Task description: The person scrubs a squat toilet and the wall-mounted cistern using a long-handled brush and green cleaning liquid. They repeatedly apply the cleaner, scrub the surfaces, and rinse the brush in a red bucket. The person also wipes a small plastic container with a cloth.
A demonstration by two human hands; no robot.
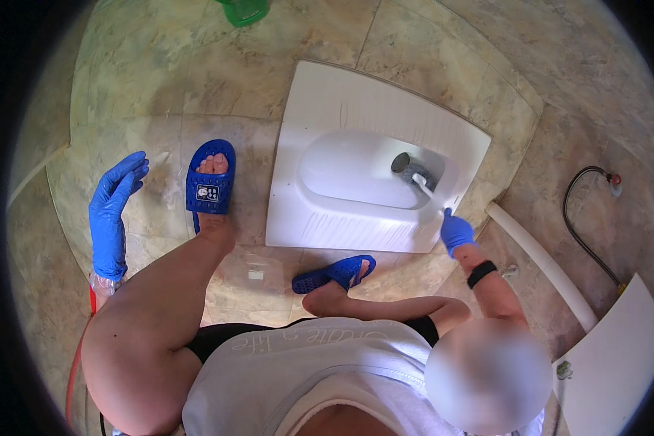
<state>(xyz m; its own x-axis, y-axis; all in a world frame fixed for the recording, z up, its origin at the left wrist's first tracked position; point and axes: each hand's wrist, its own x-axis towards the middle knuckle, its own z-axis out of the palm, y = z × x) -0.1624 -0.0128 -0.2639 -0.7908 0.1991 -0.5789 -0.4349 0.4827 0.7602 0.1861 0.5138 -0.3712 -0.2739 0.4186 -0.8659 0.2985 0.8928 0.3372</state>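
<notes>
My right hand [456,233], in a blue disposable glove, grips the white handle [425,186] of a toilet brush. The grey bristle head [414,171] rests inside the bowl of a white ceramic squat toilet [354,218], beside the dark drain hole [400,162]. My left hand [114,201], also in a blue glove with a clear plastic cuff at the wrist, is held beyond my left knee. Its fingers are extended and it holds nothing. Blue slippers [211,180] are on my feet, one on each side of the toilet's near left corner.
A green plastic container [245,12] stands at the far edge. To the right are a white pipe [545,267], a braided hose [569,218] with a red-handled valve [615,180], and a white cistern [616,359]. A red hose [75,370] runs at the left. Marbled tiles [234,76] cover the floor.
</notes>
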